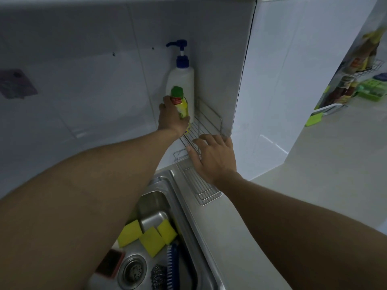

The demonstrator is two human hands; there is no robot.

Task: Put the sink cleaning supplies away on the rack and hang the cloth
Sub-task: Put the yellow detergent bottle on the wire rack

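My left hand (171, 117) grips a small yellow bottle with a green cap (179, 101) on the upper shelf of the wire rack (206, 122), just in front of a tall white pump bottle (181, 80). My right hand (211, 155) hovers open over the rack's lower shelf (201, 189), fingers spread near the upper shelf's front rail. In the steel sink (184, 222) lie three yellow sponges (150, 240), a blue brush (172, 266), a steel scourer (158, 277) and a red-edged pad (111, 262). A purple cloth (16, 83) hangs on the left wall.
White tiled walls enclose the corner. A white counter (251, 237) runs along the right of the sink. Far right, a second wire rack with bottles (364, 63) and green containers (370, 91) stand on another counter.
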